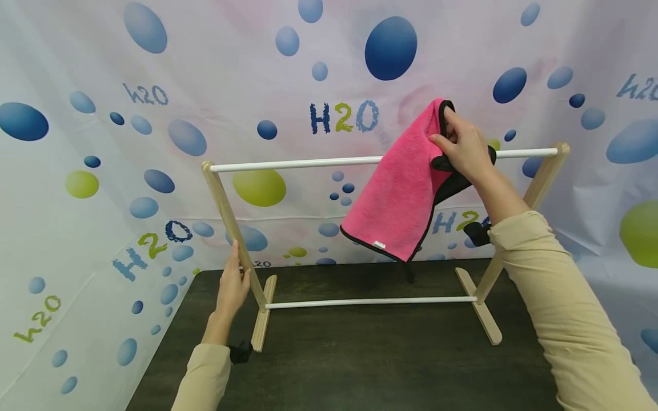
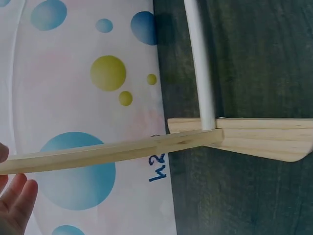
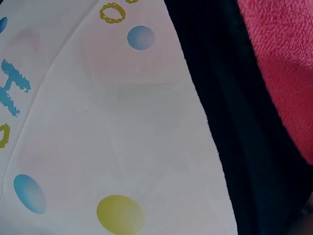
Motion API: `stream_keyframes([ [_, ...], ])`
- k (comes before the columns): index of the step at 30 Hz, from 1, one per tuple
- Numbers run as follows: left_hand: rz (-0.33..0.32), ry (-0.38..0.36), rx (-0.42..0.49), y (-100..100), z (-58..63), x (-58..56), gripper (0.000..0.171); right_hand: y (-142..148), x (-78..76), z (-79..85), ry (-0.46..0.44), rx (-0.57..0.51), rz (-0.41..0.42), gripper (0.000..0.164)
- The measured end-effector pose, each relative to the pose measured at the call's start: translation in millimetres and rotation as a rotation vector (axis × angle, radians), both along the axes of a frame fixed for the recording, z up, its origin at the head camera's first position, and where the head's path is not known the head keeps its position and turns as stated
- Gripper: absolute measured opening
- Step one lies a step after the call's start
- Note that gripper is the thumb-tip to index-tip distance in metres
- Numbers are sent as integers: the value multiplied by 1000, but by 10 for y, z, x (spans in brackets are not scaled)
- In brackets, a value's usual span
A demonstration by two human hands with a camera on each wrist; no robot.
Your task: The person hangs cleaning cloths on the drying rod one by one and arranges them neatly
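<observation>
A pink cloth point(image 1: 396, 182) with black edging and a small white label hangs from my right hand point(image 1: 465, 142), pinched near its upper corner. It overlaps the upper white bar point(image 1: 298, 164) of a wooden rack, and a dark part of it hangs behind my fingers. Up close in the right wrist view, the black edging point(image 3: 234, 117) and pink pile point(image 3: 288, 63) show, while the hand is nearly out of frame. At the rack's left post point(image 1: 226, 208), my left hand point(image 1: 232, 288) holds on lightly, with fingers point(image 2: 22, 196) on one side of the wood and a fingertip on the other.
The rack stands on a dark wood-grain table point(image 1: 360, 365) on two flat wooden feet point(image 1: 480, 311), joined by a lower white bar point(image 1: 370, 302). Its right post point(image 1: 545, 177) rises behind my right forearm. A white backdrop point(image 1: 231, 68) with bubbles and H2O lettering surrounds the table.
</observation>
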State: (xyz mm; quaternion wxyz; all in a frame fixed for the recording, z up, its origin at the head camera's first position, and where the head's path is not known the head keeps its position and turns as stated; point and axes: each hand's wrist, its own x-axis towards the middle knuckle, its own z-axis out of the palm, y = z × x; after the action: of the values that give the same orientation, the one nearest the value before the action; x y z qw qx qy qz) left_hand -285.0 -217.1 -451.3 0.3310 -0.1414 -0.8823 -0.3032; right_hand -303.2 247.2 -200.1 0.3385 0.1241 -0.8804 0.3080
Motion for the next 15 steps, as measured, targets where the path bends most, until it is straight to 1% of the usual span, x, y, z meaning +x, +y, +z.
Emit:
stream_keyframes([
  [5, 85, 66, 34, 34, -103, 94, 72, -20, 4, -6, -12, 5, -4, 21],
  [7, 95, 87, 30, 59, -139, 122, 70, -23, 10, -3, -14, 2, -7, 22],
  [9, 73, 103, 14, 103, -167, 136, 68, -21, 15, -2, -9, -1, -14, 23],
  [12, -9, 115, -31, 218, -198, 136, 66, -17, 24, -3, -3, -2, -18, 23],
  [15, -94, 108, -61, 381, -197, 126, 65, -11, 33, -3, -5, -10, -14, 22],
])
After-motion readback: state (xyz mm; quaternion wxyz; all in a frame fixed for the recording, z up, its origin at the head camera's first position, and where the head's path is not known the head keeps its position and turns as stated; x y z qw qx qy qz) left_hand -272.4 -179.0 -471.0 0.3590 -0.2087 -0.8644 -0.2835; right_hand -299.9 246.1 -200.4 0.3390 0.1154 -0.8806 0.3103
